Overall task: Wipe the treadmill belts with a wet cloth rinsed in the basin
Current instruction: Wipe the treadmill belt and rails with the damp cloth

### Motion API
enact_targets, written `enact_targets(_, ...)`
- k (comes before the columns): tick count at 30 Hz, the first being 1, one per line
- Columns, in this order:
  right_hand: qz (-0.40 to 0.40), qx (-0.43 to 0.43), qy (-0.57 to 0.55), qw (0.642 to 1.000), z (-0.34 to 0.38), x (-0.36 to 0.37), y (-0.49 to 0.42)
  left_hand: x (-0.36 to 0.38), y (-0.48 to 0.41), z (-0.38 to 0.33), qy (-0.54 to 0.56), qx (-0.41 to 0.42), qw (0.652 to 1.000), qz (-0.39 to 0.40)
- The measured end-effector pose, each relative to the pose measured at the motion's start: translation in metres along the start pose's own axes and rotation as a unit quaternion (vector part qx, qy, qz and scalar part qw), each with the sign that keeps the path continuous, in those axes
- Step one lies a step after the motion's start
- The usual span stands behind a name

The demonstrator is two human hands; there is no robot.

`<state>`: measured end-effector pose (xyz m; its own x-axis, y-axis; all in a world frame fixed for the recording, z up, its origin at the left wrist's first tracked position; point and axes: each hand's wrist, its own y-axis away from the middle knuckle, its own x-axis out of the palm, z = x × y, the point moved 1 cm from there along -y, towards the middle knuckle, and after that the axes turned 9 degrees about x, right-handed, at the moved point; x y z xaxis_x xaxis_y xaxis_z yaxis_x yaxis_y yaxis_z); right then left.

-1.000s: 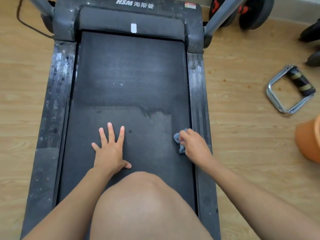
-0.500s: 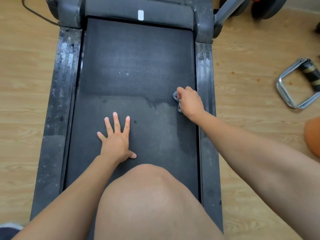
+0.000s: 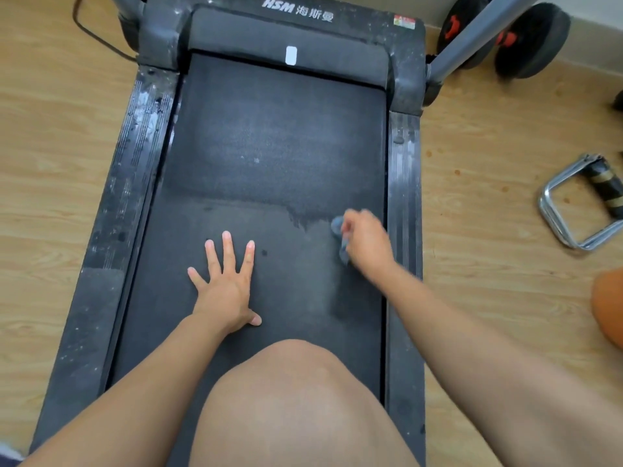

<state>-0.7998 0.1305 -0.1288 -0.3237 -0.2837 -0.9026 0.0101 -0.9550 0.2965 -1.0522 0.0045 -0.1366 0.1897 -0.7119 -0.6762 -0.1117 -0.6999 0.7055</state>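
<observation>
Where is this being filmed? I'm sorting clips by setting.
Probably a home workout room: a treadmill stands on wood-look flooring, dumbbells rest by the wall, and a chrome push-up handle lies beside it.

Bare forearms, no sleeves; bare knee (image 3: 296,399); hands (image 3: 226,291) ungloved, no jewellery.

A home workout room: treadmill (image 3: 279,183) on wood-look floor (image 3: 488,156); dumbbell (image 3: 526,38) and push-up handle (image 3: 583,207) nearby.
</observation>
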Motion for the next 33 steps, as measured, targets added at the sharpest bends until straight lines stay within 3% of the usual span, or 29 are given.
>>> enact_targets(5,-0.014,0.013,0.030,0.999,0.015,-0.007,-0.047,0.001,0.000,0.002,0.011,0.006,1.000,0.014)
enact_targets(13,0.108,-0.108,0.029,0.988,-0.046,0.041,0.148,0.000,0.000,0.002,0.014,0.004,1.000,-0.007)
enact_targets(15,0.095,-0.080,-0.014,0.992,-0.035,0.034,0.129,0.001,-0.001,0.002,0.017,0.001,1.000,-0.003)
enact_targets(19,-0.001,0.006,-0.117,0.993,0.008,0.020,0.021,0.002,-0.002,0.003,0.009,-0.001,1.000,-0.003)
enact_targets(21,-0.011,0.038,-0.106,0.994,0.028,0.013,-0.031,0.002,-0.003,0.003,0.005,-0.001,1.000,0.000)
enact_targets(24,-0.008,0.012,-0.044,0.999,0.042,0.009,-0.058,0.004,-0.003,0.004,-0.005,-0.001,1.000,-0.001)
enact_targets(28,-0.004,-0.058,-0.014,0.998,0.014,0.032,0.031,0.005,-0.002,0.003,-0.012,-0.003,1.000,0.003)
enact_targets(33,0.123,-0.176,0.048,0.975,-0.023,0.053,0.150,0.000,-0.001,0.003,-0.010,0.003,1.000,0.016)
